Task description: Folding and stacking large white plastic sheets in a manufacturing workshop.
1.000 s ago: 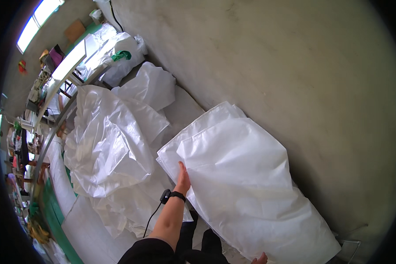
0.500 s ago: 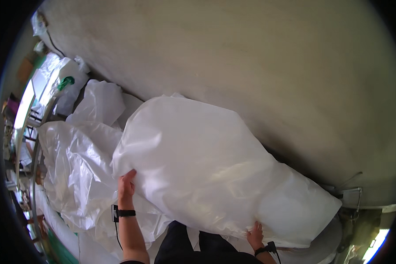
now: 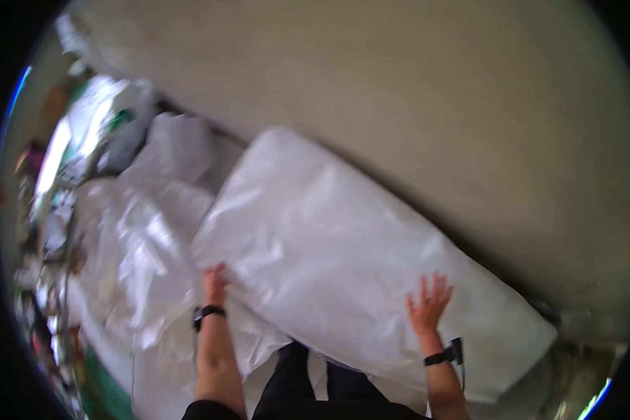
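A large white plastic sheet (image 3: 329,241) lies folded into a long, flat slab in front of me, running from upper left to lower right. At its near left edge my left hand (image 3: 215,278) is closed on the plastic, blurred and with some fingers hidden. My right hand (image 3: 429,306) is over the right half of the sheet, its fingers spread and holding nothing. Whether its palm touches the plastic I cannot tell. Each wrist wears a black band with a small device.
Crumpled clear plastic sheeting (image 3: 140,241) heaps up left of the white sheet. A bare greyish wall (image 3: 434,105) rises behind. Blurred clutter and bright plastic bags (image 3: 94,112) line the far left. My dark-trousered legs (image 3: 290,378) stand at the near edge.
My right hand has let go of the near edge and moved up over the sheet, fingers now spread. The sheet's bulging far side has settled flatter and straighter. My left hand shifted slightly right.
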`<state>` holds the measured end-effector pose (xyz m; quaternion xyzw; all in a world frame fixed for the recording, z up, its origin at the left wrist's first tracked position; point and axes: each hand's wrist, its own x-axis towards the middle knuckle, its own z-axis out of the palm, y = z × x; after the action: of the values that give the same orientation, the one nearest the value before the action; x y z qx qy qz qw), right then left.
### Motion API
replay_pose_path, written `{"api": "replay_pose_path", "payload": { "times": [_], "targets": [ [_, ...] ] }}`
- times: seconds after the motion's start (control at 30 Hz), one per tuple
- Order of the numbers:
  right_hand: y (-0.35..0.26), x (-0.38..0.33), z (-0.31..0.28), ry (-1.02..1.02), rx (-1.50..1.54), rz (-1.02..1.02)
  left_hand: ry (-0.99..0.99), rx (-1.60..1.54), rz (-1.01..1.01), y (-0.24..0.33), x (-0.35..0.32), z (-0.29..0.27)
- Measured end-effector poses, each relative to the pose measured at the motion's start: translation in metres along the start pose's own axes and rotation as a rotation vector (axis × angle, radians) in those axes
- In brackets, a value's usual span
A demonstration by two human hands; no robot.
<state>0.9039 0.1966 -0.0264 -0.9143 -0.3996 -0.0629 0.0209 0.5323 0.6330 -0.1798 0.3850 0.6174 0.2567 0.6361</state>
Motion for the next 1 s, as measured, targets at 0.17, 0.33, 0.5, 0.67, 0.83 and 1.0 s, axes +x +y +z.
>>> {"api": "replay_pose_path", "payload": {
  "times": [0.17,0.33,0.5,0.67,0.83,1.0],
  "targets": [
    [0.035,0.034,0.105,-0.441,-0.102,0.118,0.175,-0.089,-0.059,-0.027,-0.016,0.062],
    [0.011,0.005,0.11,-0.324,0.016,-0.002,0.261,0.019,0.079,-0.001,-0.035,0.048],
    [-0.038,-0.108,0.049,-0.445,0.312,-0.432,0.465,0.581,0.353,-0.011,-0.05,-0.084],
    [-0.076,-0.152,-0.02,-0.596,0.298,-0.487,0.472,0.761,0.234,0.002,-0.11,-0.102],
    [-0.042,-0.19,0.025,-0.637,0.076,-0.525,0.549,1.326,0.402,0.038,-0.106,-0.073],
    [-0.054,-0.183,0.04,-0.711,0.076,-0.479,0.199,1.626,0.172,0.045,-0.066,-0.085]
  ]
}}
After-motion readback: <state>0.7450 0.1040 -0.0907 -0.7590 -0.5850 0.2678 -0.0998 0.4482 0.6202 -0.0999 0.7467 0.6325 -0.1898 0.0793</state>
